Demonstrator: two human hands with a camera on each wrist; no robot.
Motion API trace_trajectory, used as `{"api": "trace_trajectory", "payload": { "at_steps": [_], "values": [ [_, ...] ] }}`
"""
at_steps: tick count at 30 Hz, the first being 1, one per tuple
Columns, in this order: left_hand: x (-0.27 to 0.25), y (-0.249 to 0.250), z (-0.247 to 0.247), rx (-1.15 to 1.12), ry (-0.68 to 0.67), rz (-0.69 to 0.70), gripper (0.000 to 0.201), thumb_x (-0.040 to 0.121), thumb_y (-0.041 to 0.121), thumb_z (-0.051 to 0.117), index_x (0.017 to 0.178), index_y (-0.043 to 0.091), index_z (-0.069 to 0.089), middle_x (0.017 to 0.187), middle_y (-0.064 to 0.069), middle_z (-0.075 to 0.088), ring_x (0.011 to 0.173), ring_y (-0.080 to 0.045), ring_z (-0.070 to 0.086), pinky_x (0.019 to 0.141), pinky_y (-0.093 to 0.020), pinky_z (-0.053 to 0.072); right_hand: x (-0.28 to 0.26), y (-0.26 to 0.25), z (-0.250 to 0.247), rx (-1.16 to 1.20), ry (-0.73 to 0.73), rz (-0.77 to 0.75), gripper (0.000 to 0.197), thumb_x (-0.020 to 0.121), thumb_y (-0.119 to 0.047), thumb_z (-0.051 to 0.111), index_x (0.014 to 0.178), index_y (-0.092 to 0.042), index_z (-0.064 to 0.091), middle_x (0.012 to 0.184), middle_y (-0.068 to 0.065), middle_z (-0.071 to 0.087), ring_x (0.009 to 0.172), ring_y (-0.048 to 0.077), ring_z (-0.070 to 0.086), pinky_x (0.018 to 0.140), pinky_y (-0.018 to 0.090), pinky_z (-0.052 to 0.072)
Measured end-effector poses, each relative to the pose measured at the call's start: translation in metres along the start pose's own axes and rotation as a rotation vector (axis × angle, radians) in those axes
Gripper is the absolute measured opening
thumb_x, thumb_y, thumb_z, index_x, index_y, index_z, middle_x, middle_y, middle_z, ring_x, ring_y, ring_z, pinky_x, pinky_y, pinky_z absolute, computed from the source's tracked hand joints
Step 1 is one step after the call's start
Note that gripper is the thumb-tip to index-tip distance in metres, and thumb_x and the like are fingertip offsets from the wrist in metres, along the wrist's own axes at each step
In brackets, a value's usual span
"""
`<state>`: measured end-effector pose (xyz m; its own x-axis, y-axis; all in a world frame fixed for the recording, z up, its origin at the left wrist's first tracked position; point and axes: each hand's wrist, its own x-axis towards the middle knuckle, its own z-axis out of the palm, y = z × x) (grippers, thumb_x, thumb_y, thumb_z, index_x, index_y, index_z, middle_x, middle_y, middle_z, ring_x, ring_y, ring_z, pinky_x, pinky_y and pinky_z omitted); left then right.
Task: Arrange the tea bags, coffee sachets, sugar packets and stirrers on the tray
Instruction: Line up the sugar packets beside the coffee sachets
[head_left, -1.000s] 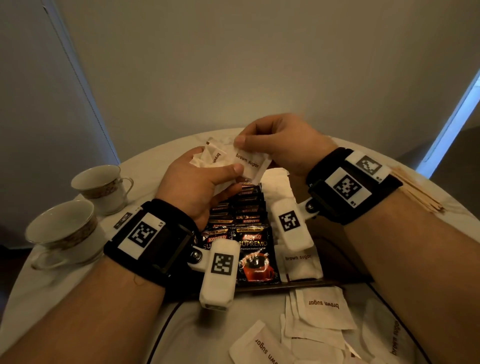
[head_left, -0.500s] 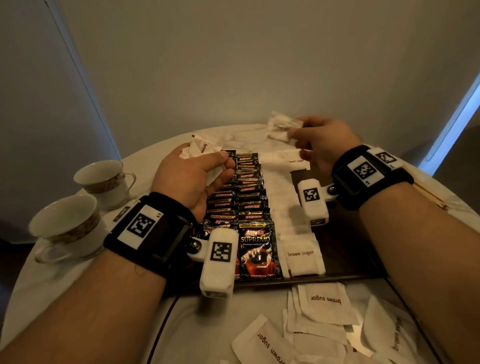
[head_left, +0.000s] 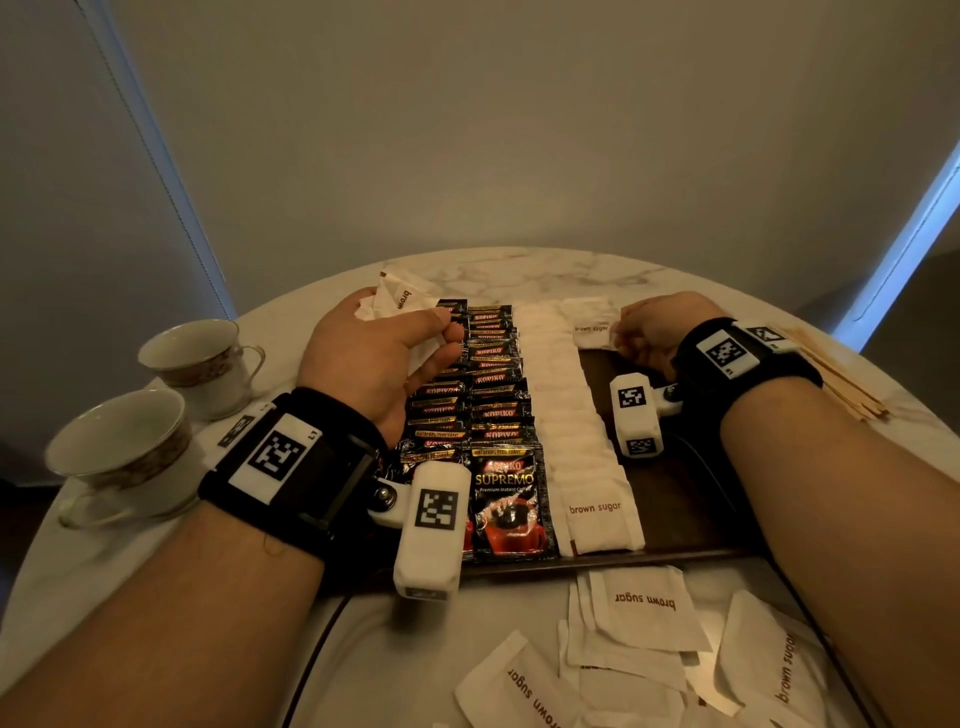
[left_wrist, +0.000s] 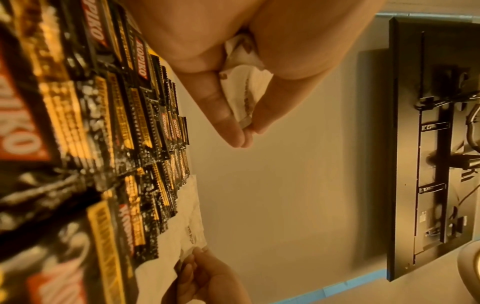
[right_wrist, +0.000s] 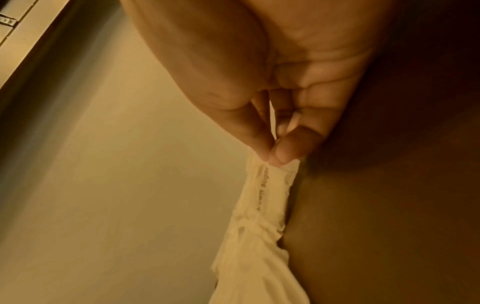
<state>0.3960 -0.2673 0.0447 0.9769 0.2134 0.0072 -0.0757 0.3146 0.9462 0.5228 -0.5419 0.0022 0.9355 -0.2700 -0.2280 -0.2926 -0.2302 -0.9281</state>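
head view looking down over the tray, wrist views close along the fingers, both sharing the sugar packet row

Home or hotel room; marble table; teacups

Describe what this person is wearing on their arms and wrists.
Both forearms are bare, with no sleeves in view. Each wrist carries a wide black strap topped with white plates printed with black square fiducial markers. A white, rounded camera block, also bearing such markers, is bracketed to the inner side of each strap: left wrist camera, right wrist camera. The hands are bare, without gloves.
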Motion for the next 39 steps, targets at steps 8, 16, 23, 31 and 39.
{"api": "trace_trajectory", "payload": {
  "at_steps": [8, 16, 23, 31, 39],
  "values": [
    [-0.001, -0.001, 0.001, -0.012, 0.007, -0.008, 0.017, 0.089, -0.006, 0.071, 0.097, 0.006, 0.065, 0.089, -0.014, 0.073, 0.074, -0.019, 0.075, 0.065, -0.026, 0.061, -0.006, 0.0, -0.002, 0.109, 0.03, 0.016, 0.039, 0.09, -0.001, 0.067, 0.128, 0.004, 0.062, 0.095, 0.012, 0.069, 0.083, 0.023, 0.073, 0.08, 0.037, 0.064],
    [-0.001, 0.002, 0.002, -0.054, 0.013, -0.06, 0.012, 0.091, -0.006, 0.065, 0.1, 0.003, 0.064, 0.09, -0.016, 0.073, 0.075, -0.022, 0.077, 0.064, -0.028, 0.063, -0.036, -0.016, 0.014, 0.169, -0.076, 0.105, 0.011, 0.099, -0.009, 0.061, 0.101, 0.001, 0.065, 0.095, 0.016, 0.07, 0.087, 0.028, 0.072, 0.074, 0.034, 0.061],
    [-0.004, 0.004, 0.005, -0.158, -0.044, -0.143, 0.039, 0.088, -0.017, 0.043, 0.124, -0.007, 0.056, 0.098, -0.02, 0.071, 0.08, -0.03, 0.078, 0.066, -0.032, 0.064, -0.038, -0.016, 0.017, 0.236, -0.072, 0.094, 0.01, 0.099, -0.01, 0.06, 0.097, -0.001, 0.064, 0.096, 0.016, 0.07, 0.087, 0.027, 0.073, 0.072, 0.034, 0.061],
    [-0.009, 0.005, 0.006, -0.106, -0.117, -0.158, 0.04, 0.088, -0.02, 0.037, 0.117, -0.002, 0.057, 0.1, -0.02, 0.074, 0.086, -0.033, 0.078, 0.066, -0.032, 0.065, -0.044, -0.022, 0.019, 0.213, -0.078, 0.024, 0.01, 0.099, -0.015, 0.062, 0.098, -0.005, 0.067, 0.099, 0.011, 0.07, 0.088, 0.024, 0.073, 0.078, 0.035, 0.061],
    [-0.015, 0.007, 0.006, 0.093, -0.287, -0.139, 0.055, 0.08, -0.02, 0.035, 0.124, 0.001, 0.06, 0.09, -0.016, 0.073, 0.067, -0.023, 0.071, 0.048, -0.027, 0.052, -0.114, -0.063, 0.037, 0.071, -0.672, -0.33, 0.039, 0.075, -0.039, 0.079, 0.102, -0.012, 0.073, 0.097, 0.003, 0.074, 0.085, 0.016, 0.07, 0.075, 0.03, 0.055]
  ]
}}
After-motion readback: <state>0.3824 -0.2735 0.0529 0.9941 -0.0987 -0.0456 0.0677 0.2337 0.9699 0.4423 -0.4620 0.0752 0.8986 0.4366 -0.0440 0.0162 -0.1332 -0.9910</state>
